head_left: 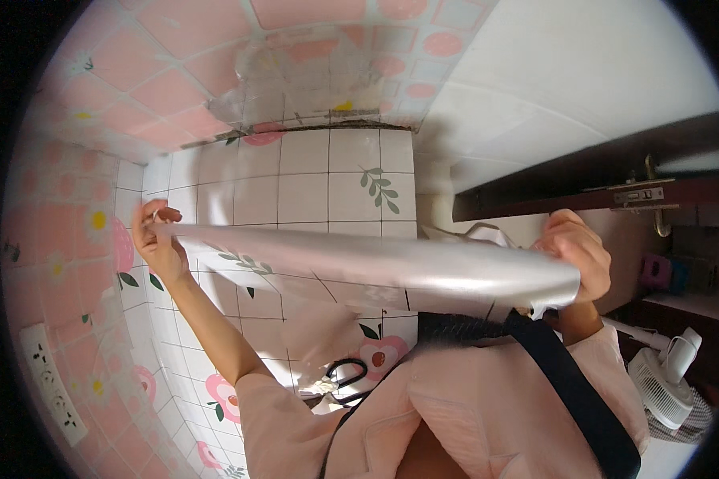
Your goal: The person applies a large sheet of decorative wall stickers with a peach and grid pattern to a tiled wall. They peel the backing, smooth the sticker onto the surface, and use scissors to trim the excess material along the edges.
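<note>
A silvery white roll of sheet material, probably adhesive film (431,263), stretches across the view between my hands. My left hand (159,239) pinches its narrow-looking left end, fingers partly curled. Around the wider right end, my right hand (575,251) is closed, and motion blurs it a little. Beneath the roll is a surface covered in white grid-patterned film (302,194) with leaf and pink fruit prints. Close to my body lies a pair of black-handled scissors (347,374), partly hidden by my clothing.
Pink patterned film (174,78) covers the wall, with a wrinkled transparent patch (311,78) near the corner. A socket strip (51,383) is at the left. A dark door edge with a metal latch (638,194) stands on the right, above a white fan (665,383).
</note>
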Tool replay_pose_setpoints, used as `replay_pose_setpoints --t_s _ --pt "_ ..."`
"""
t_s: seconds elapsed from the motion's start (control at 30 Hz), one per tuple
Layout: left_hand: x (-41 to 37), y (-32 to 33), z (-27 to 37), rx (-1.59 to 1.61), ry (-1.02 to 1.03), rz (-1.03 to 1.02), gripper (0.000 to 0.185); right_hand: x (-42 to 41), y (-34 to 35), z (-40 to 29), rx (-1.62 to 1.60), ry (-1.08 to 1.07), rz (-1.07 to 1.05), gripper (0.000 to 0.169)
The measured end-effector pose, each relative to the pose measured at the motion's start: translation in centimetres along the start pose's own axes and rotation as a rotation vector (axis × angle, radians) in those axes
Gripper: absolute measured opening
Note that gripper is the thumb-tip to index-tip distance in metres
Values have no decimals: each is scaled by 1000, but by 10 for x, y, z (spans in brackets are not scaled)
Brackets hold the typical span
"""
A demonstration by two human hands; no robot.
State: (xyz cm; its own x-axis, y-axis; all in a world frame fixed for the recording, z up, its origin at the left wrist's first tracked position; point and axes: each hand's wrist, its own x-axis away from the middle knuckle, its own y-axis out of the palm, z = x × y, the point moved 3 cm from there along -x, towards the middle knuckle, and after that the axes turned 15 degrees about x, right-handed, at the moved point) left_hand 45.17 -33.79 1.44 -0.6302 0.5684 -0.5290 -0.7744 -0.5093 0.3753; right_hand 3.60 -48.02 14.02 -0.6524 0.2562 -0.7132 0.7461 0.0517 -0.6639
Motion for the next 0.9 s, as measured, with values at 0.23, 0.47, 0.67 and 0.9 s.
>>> replay_pose_setpoints --t_s 0.23,0.47,0.67,0.9 --pt "-11 -2 18 -207 -59 144 18 25 21 15 -190 615 0 22" --pt "-18 1 25 -231 -139 40 11 43 44 40 -122 650 145 16" --pt "-16 99 82 -609 134 -370 9 12 80 40 -114 595 -89 83" --pt "12 185 195 -929 644 -622 9 -52 101 -20 -96 13 -416 52"
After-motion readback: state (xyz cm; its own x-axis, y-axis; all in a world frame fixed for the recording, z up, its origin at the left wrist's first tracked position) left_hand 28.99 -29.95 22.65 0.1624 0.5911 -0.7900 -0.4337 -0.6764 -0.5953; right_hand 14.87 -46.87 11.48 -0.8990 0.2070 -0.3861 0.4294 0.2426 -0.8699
